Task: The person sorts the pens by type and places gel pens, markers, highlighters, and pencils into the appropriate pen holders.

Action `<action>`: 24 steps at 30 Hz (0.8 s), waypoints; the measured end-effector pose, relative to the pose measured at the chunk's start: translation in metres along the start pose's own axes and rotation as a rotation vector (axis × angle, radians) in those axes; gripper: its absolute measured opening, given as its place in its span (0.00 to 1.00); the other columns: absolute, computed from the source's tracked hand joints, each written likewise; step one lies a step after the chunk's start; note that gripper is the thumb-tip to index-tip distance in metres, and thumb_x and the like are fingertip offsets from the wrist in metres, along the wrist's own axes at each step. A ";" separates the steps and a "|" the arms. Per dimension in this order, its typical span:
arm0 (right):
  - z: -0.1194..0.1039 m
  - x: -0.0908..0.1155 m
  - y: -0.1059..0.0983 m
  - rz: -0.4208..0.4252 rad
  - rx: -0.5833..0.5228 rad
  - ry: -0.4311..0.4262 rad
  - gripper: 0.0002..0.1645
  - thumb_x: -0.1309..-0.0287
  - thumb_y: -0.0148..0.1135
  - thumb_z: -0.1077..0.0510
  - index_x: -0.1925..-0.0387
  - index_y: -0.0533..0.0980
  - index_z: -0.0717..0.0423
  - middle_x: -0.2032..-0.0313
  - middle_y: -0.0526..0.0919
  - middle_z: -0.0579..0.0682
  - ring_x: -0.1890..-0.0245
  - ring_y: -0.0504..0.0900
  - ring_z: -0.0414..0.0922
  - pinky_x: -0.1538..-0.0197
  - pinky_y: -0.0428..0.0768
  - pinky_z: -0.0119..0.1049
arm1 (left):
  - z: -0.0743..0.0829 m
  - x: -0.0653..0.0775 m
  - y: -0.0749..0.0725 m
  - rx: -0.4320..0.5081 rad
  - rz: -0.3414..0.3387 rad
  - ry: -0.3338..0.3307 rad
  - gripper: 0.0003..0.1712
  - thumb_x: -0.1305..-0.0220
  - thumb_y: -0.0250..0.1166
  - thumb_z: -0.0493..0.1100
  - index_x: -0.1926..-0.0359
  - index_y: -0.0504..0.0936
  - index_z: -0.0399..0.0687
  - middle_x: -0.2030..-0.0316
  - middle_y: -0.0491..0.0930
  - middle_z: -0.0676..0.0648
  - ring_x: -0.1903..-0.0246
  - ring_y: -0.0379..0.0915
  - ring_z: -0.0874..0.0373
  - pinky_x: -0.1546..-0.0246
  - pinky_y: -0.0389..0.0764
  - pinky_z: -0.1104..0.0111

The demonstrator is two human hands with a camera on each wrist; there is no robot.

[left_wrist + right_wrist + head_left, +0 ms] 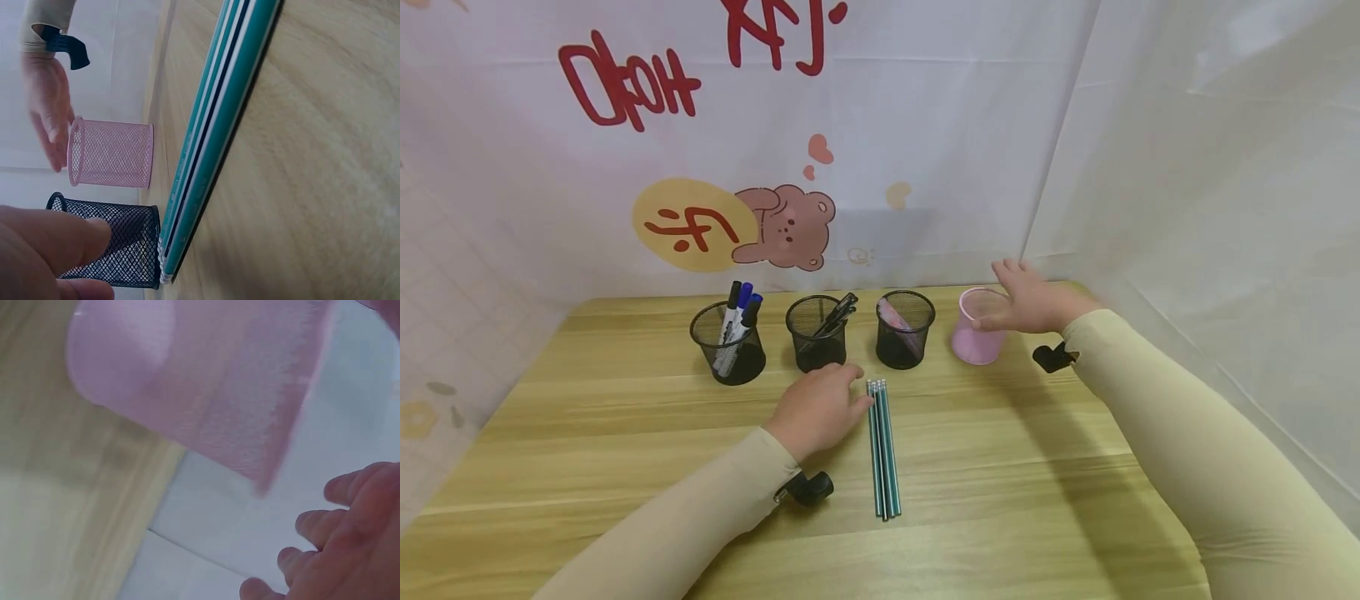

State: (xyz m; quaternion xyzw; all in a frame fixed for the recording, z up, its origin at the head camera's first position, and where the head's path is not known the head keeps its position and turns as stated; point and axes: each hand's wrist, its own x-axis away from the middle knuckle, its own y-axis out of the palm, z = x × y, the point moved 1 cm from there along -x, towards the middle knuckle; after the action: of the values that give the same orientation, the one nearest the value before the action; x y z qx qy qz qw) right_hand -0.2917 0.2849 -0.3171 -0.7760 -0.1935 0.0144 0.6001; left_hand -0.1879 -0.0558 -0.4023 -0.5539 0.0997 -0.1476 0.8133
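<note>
Just below the centre of the head view, my left hand is held by the upper ends of some teal pencils, its fingers loosely bent and well parted from the thumb, with nothing in their hold. I cannot tell whether my thumb brushes the pencils. They lie side by side on the wooden table, running from the middle of the frame toward its lower edge, silver ends uppermost.

Right of centre, higher up, my right hand is spread beside the rim of a pink mesh cup, fingers nearly straight, thumb on the near side, gripping nothing; contact with the rim I cannot make out. The cup stands upright.

Left of it, three black mesh cups stand in a row: the leftmost holds markers, the middle one black pens, the next something pink.
</note>
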 end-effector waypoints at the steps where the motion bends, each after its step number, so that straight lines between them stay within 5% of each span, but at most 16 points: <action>1: 0.002 -0.001 0.003 -0.003 -0.004 -0.004 0.78 0.42 0.67 0.24 0.17 0.37 0.67 0.17 0.35 0.70 0.17 0.33 0.71 0.20 0.44 0.71 | -0.001 0.000 0.000 -0.003 -0.007 0.000 0.31 0.25 0.63 0.60 0.32 0.79 0.48 0.37 0.83 0.43 0.37 0.79 0.45 0.34 0.79 0.51; 12: 0.010 -0.015 0.028 0.006 0.008 -0.027 0.78 0.43 0.71 0.27 0.18 0.38 0.71 0.18 0.37 0.73 0.18 0.39 0.73 0.20 0.47 0.69 | -0.005 -0.002 0.006 -0.033 -0.045 -0.009 0.31 0.26 0.63 0.60 0.32 0.79 0.46 0.37 0.82 0.42 0.36 0.79 0.45 0.34 0.79 0.50; 24: 0.015 -0.027 0.043 0.026 -0.072 0.035 0.75 0.45 0.76 0.36 0.17 0.39 0.66 0.17 0.45 0.67 0.23 0.61 0.70 0.24 0.64 0.68 | 0.000 -0.009 0.005 -0.091 -0.088 0.016 0.33 0.27 0.63 0.62 0.34 0.80 0.42 0.43 0.83 0.40 0.43 0.80 0.45 0.38 0.81 0.50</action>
State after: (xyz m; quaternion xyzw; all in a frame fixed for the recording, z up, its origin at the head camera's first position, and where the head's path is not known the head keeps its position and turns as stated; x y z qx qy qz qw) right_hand -0.3081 0.2809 -0.3674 -0.7996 -0.1733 0.0016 0.5750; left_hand -0.1957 -0.0505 -0.4070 -0.5928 0.0884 -0.1830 0.7793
